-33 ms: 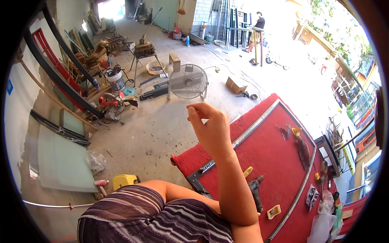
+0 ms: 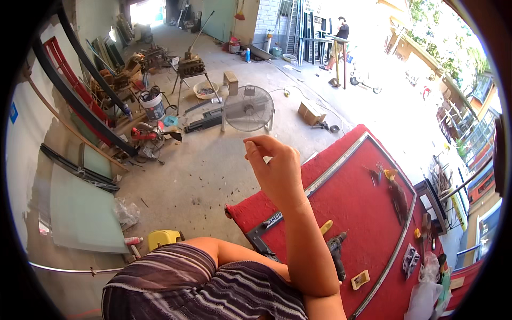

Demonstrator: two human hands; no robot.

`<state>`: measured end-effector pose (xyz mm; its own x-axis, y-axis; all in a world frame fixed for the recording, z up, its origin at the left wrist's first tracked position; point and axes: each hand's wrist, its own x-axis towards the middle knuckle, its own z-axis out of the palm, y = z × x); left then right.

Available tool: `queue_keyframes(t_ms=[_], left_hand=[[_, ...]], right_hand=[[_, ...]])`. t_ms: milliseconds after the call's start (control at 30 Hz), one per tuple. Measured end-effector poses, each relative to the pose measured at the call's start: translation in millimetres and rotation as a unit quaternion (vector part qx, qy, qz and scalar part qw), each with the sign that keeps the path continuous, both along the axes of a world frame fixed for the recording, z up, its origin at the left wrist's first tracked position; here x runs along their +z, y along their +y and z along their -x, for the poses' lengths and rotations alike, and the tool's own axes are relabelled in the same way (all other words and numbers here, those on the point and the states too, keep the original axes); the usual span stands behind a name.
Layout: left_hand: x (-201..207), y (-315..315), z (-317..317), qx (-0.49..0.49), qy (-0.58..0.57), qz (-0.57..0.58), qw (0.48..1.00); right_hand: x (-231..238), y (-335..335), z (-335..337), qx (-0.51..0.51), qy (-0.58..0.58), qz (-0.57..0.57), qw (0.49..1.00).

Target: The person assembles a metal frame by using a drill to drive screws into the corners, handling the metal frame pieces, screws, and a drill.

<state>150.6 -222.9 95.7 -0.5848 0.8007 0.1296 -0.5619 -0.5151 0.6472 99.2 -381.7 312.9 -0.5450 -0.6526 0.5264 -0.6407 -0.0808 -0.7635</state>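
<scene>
My right hand (image 2: 277, 168) is raised in front of me, with the forearm upright and the elbow bent. Its fingers are curled and the thumb meets the forefinger in a closed pinch; nothing shows in it. My left arm (image 2: 242, 252) lies folded across my body and passes behind the right elbow, which hides the left hand and its fingers. Beyond the right forearm is a table with a red cover (image 2: 352, 197). On it lie a drill (image 2: 336, 250), a yellow-handled tool (image 2: 326, 227), a dark metal square (image 2: 258, 237) and a small yellowish box (image 2: 360, 279).
A long metal strip (image 2: 341, 166) frames part of the table; plastic bags (image 2: 424, 288) lie at its right edge. On the floor stand a round fan (image 2: 248, 109), a cardboard box (image 2: 311, 113), a bucket (image 2: 153, 106) and a red saw (image 2: 146, 133). Glass panes (image 2: 80, 208) lean at left. A person (image 2: 342, 32) stands far off.
The view has shifted very slightly. My arms keep the same pose, and the things on the table stay where they were.
</scene>
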Motion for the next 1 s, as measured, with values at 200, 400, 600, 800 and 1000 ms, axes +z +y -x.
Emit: queue_keyframes(t_ms=[200, 400, 600, 800, 1000], left_hand=[[-3, -11, -8, 0.008, -0.065, -0.027, 0.998], [-7, -11, -9, -0.008, -0.083, -0.014, 0.996], [-8, -34, -6, -0.023, -0.113, 0.028, 0.993], [-14, -32, -12, -0.030, -0.104, 0.057, 0.993], [-14, -29, -7, -0.049, -0.075, 0.108, 0.990]], right_hand=[[0, 1, -8, 0.021, -0.012, -0.017, 1.000], [-7, 3, -9, 0.034, 0.034, -0.021, 0.999], [-5, 3, -19, 0.040, 0.047, -0.033, 0.998], [-6, 27, -8, -0.002, 0.043, -0.047, 0.998], [-12, 37, -4, -0.037, 0.040, -0.040, 0.998]])
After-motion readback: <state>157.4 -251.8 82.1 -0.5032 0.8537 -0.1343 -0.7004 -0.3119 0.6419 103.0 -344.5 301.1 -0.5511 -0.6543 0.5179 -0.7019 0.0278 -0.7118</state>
